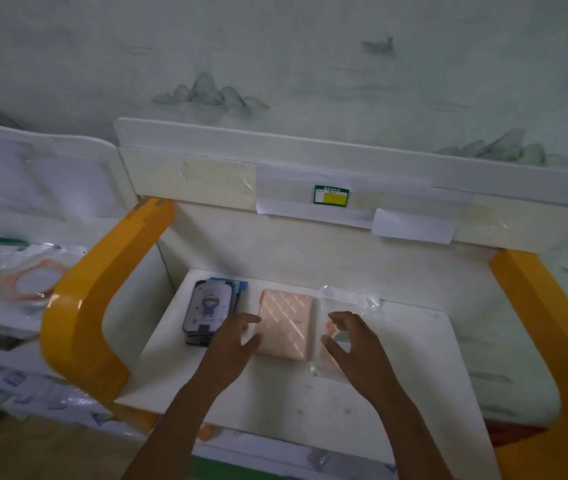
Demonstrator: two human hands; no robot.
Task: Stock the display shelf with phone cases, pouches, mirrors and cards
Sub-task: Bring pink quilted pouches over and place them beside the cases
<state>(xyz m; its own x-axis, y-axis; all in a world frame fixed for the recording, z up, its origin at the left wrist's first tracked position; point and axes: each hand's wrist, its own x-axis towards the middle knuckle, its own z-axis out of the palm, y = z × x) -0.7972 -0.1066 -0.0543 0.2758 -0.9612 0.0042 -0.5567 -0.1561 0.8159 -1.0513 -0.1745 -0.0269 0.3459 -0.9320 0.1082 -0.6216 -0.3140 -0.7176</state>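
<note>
Two hands, left [232,344] and right [353,341], fingers loosely spread, empty, flanking pink pouch [286,327].

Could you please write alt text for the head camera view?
Two bare hands, left hand and right hand, reach over a white display shelf around a pink quilted pouch, between a stack of phone cases and a clear plastic packet.

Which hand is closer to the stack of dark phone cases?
Left. The left hand is right beside the stack of dark phone cases; the right hand is farther off, beyond the pink quilted pouch.
</note>
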